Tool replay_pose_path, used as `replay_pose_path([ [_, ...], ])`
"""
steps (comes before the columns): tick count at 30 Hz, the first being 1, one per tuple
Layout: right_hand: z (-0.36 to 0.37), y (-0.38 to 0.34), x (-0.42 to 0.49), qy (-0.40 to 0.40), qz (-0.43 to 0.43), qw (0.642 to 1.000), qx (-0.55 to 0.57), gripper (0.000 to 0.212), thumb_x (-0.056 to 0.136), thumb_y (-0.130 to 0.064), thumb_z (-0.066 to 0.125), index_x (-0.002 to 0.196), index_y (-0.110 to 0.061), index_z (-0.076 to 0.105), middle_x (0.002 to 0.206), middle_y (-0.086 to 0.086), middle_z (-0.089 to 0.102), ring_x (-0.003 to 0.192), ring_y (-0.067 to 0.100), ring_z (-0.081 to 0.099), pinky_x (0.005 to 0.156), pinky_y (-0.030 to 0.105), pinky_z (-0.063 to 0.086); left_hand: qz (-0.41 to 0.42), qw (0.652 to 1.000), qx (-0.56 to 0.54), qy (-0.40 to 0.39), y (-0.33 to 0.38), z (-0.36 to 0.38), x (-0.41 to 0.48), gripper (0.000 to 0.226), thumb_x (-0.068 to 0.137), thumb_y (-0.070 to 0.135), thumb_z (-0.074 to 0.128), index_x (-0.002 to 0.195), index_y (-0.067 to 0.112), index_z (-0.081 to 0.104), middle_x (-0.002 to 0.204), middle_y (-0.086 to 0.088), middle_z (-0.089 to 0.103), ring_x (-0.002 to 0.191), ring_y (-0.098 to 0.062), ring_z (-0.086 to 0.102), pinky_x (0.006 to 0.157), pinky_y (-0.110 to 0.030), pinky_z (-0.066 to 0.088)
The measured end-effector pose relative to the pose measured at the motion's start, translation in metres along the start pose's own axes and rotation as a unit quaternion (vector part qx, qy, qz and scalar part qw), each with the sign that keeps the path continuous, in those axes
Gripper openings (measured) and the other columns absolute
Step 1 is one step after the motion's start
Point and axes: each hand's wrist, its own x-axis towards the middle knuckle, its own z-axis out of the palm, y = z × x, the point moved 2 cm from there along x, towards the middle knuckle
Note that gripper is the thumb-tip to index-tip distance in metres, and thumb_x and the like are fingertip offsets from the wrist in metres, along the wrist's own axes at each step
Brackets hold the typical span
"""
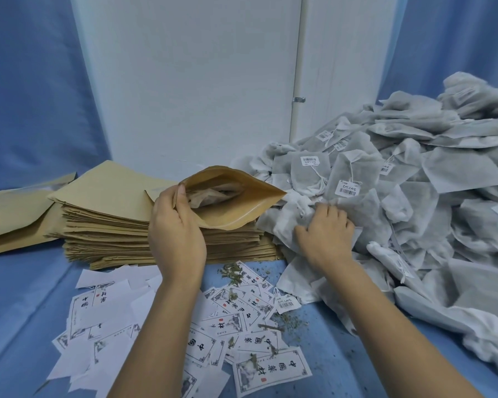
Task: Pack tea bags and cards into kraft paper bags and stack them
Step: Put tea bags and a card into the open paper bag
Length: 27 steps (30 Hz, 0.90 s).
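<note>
The open kraft paper bag point(230, 208) is held with its mouth up and spread wide, just above the near edge of the stack of flat kraft bags point(107, 225), between this stack and the pile of tea bags point(400, 191). The left hand point(176, 234) grips it at the left lip, with thumb and fingers pinching the paper edge. Something pale shows inside, but I cannot tell if it is 1 tea bag already put in or only the inner lining. The right hand point(327, 234) lies on the near-left slope of the pile, its fingers bent down into the white bags. Whether they close round 1 bag I cannot tell. The cards point(184, 334) lie scattered on the blue cloth point(26, 311) under both forearms, with loose tea crumbs point(288, 317) among them. I judge this is the first part of 1 packing round: the bag is opened, a tea bag is being reached for, and no card is in hand yet. Much is left, because the pile is large and the stack is high. A few kraft bags point(15, 214) lie apart at the far left, and I cannot say if these are finished ones.
</note>
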Motion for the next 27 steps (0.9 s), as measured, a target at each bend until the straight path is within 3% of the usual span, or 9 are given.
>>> replay_pose_path([
  [7, -0.015, -0.004, -0.003, -0.029, -0.119, 0.99, -0.067, 0.028, 0.082, -0.039, 0.052, 0.101, -0.017, 0.051, 0.105, 0.001, 0.056, 0.112, 0.022, 0.048, 0.105, 0.041, 0.018, 0.001, 1.0, 0.005, -0.01, 0.0, 0.002, 0.006, 0.036, 0.102, 0.03, 0.035, 0.111, 0.008, 0.062, 0.106, -0.007, 0.065, 0.087, -0.014, 0.05, 0.066, -0.014, 0.028],
  [10, -0.037, -0.011, -0.004, -0.068, -0.165, 0.978, 0.107, 0.016, 0.085, -0.033, 0.056, 0.094, -0.025, 0.046, 0.08, -0.007, 0.056, 0.083, 0.019, 0.057, 0.077, 0.03, 0.039, 0.009, 1.0, 0.015, -0.021, 0.0, 0.003, 0.009, 0.036, 0.103, 0.029, 0.035, 0.111, 0.006, 0.062, 0.106, -0.008, 0.064, 0.087, -0.013, 0.049, 0.066, -0.014, 0.027],
  [12, -0.055, -0.014, -0.004, -0.162, -0.144, 0.936, 0.276, 0.014, 0.082, -0.035, 0.066, 0.089, -0.031, 0.054, 0.079, -0.012, 0.062, 0.076, 0.012, 0.061, 0.063, 0.022, 0.043, 0.013, 0.999, 0.021, -0.027, -0.001, 0.004, 0.009, 0.036, 0.102, 0.029, 0.035, 0.112, 0.006, 0.061, 0.107, -0.008, 0.064, 0.086, -0.012, 0.048, 0.066, -0.013, 0.026],
  [15, -0.071, -0.023, -0.01, -0.331, -0.122, 0.833, 0.427, 0.039, 0.072, -0.047, 0.076, 0.106, -0.032, 0.064, 0.099, -0.01, 0.071, 0.083, 0.011, 0.07, 0.064, 0.02, 0.053, 0.017, 0.999, 0.027, -0.032, -0.003, 0.004, 0.009, 0.036, 0.103, 0.029, 0.034, 0.112, 0.006, 0.061, 0.105, -0.007, 0.064, 0.086, -0.014, 0.049, 0.065, -0.015, 0.026],
  [18, -0.071, -0.036, -0.012, -0.358, -0.1, 0.77, 0.518, 0.048, 0.074, -0.038, 0.073, 0.119, -0.029, 0.058, 0.115, -0.007, 0.063, 0.088, 0.012, 0.067, 0.071, 0.024, 0.052, 0.021, 0.999, 0.028, -0.041, -0.004, 0.003, 0.006, 0.037, 0.103, 0.03, 0.033, 0.111, 0.007, 0.061, 0.104, -0.007, 0.064, 0.09, -0.02, 0.054, 0.065, -0.018, 0.027],
  [20, -0.071, -0.045, -0.012, -0.337, -0.087, 0.77, 0.534, 0.03, 0.085, -0.026, 0.067, 0.113, -0.029, 0.059, 0.11, -0.006, 0.062, 0.084, 0.008, 0.062, 0.072, 0.022, 0.049, 0.021, 0.998, 0.026, -0.049, -0.004, 0.004, 0.004, 0.038, 0.103, 0.031, 0.033, 0.112, 0.008, 0.061, 0.106, -0.005, 0.063, 0.093, -0.02, 0.055, 0.066, -0.018, 0.028],
  [23, -0.071, -0.056, -0.012, -0.353, -0.062, 0.786, 0.504, 0.031, 0.09, -0.017, 0.062, 0.119, -0.028, 0.064, 0.117, -0.005, 0.065, 0.1, 0.009, 0.062, 0.09, 0.024, 0.048, 0.021, 0.997, 0.016, -0.071, -0.004, 0.004, 0.0, 0.039, 0.102, 0.033, 0.032, 0.112, 0.007, 0.061, 0.106, -0.005, 0.063, 0.095, -0.021, 0.057, 0.07, -0.022, 0.033],
  [26, -0.074, -0.072, -0.008, -0.345, 0.013, 0.799, 0.493, 0.022, 0.09, -0.025, 0.062, 0.109, -0.017, 0.071, 0.093, 0.003, 0.071, 0.07, 0.014, 0.067, 0.054, 0.021, 0.052, 0.022, 0.997, 0.017, -0.076, -0.004, 0.003, -0.005, 0.039, 0.101, 0.032, 0.033, 0.116, 0.007, 0.06, 0.11, -0.005, 0.064, 0.101, -0.022, 0.058, 0.076, -0.025, 0.038],
  [27, -0.075, -0.077, -0.005, -0.332, 0.043, 0.81, 0.481, 0.023, 0.09, -0.028, 0.062, 0.104, -0.013, 0.07, 0.089, 0.008, 0.07, 0.069, 0.019, 0.065, 0.053, 0.024, 0.051, 0.023, 0.997, 0.017, -0.077, -0.005, 0.002, -0.007, 0.039, 0.101, 0.031, 0.034, 0.118, 0.007, 0.06, 0.112, -0.005, 0.064, 0.103, -0.022, 0.058, 0.079, -0.026, 0.04],
])
